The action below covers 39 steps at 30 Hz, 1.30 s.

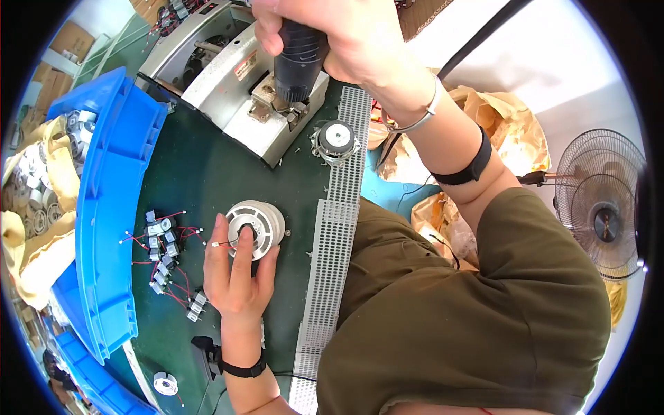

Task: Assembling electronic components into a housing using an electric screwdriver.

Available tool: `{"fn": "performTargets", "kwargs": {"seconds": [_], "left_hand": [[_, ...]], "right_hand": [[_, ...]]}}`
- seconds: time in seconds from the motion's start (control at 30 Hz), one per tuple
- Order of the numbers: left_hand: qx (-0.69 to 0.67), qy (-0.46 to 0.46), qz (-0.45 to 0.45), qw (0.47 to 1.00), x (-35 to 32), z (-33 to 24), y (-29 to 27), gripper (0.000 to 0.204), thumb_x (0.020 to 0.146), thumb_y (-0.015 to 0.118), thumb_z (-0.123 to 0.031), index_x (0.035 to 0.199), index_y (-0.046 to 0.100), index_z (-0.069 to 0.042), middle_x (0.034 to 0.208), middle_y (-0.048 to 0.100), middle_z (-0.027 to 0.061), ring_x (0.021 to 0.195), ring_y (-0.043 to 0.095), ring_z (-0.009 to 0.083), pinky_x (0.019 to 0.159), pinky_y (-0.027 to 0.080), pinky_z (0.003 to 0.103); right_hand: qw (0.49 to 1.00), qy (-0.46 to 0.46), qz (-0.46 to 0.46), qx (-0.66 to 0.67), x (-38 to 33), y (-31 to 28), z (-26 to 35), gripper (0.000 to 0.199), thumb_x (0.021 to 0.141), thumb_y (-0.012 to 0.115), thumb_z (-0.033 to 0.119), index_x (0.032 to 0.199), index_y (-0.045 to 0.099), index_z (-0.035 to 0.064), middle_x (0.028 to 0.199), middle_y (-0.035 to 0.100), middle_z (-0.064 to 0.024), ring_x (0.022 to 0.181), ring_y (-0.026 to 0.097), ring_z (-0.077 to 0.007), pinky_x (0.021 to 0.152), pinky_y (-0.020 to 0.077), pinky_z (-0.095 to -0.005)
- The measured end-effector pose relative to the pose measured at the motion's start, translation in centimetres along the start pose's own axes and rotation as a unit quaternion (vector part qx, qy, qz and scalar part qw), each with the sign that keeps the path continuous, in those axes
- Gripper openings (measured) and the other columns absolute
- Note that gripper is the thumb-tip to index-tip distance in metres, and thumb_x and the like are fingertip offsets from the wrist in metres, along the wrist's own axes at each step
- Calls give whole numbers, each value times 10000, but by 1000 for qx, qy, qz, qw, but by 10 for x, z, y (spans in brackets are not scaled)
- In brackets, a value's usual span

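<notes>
My left hand [236, 274] rests on a round silver motor part [257, 227] lying on the dark green bench, with its fingers over the disc's lower left side and a thin red-and-white wire at the fingertips. At the top of the view my right hand [332, 34] is shut on the black handle [299, 61] of a lever on a grey metal press machine [232, 79]. A second round silver part [335, 138] sits just right of the machine's base.
Several small grey components with red wires [166, 259] lie left of my left hand. Blue plastic bins [111, 200] line the left edge. A perforated grey strip [335, 228] runs along the bench. Crumpled brown paper [501, 124] and a floor fan [600, 204] are at right.
</notes>
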<state>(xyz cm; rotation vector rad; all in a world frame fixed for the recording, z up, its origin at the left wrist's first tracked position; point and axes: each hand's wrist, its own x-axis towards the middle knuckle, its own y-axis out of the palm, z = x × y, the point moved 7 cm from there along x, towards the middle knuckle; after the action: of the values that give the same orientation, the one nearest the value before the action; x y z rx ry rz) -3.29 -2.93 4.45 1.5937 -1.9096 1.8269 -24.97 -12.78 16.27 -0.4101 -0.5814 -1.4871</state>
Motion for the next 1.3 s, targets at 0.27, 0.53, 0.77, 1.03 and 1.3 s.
{"fn": "performTargets", "kwargs": {"seconds": [0.27,0.53,0.77,1.03,1.3], "left_hand": [[-20,-2,-11,1000,3,1,-2,412,647,791,-122,1011,626,-19,1133,568,241,914,603,349,747,511,371],[-63,-24,-33,997,7,2,-2,394,612,793,-71,965,624,-24,1091,566,197,919,600,343,736,511,367],[-57,-30,-36,997,6,2,-3,383,611,789,-74,953,621,-30,1081,564,190,931,606,331,725,522,363],[-52,-31,-33,998,5,3,-3,381,621,784,-88,958,613,-38,1107,572,194,917,609,319,722,523,347],[-51,-36,-33,998,5,3,-2,373,626,783,-93,955,618,-33,1105,571,192,925,608,319,728,524,347]], "right_hand": [[975,65,39,209,-10,24,26,374,814,588,68,1136,425,-31,656,554,-95,503,550,-173,457,449,-274],[964,53,172,197,-20,85,21,336,780,653,40,1076,497,7,555,536,-18,455,482,-86,428,360,-229],[963,100,149,202,-24,94,24,373,768,664,58,1083,477,-15,558,538,-13,466,483,-81,438,347,-221],[948,162,133,241,-28,95,19,417,764,663,53,1114,452,-27,621,560,-37,509,507,-92,463,366,-222],[979,92,113,145,-26,91,20,439,745,693,64,1109,466,-26,716,562,-30,590,506,-66,510,372,-213]]}}
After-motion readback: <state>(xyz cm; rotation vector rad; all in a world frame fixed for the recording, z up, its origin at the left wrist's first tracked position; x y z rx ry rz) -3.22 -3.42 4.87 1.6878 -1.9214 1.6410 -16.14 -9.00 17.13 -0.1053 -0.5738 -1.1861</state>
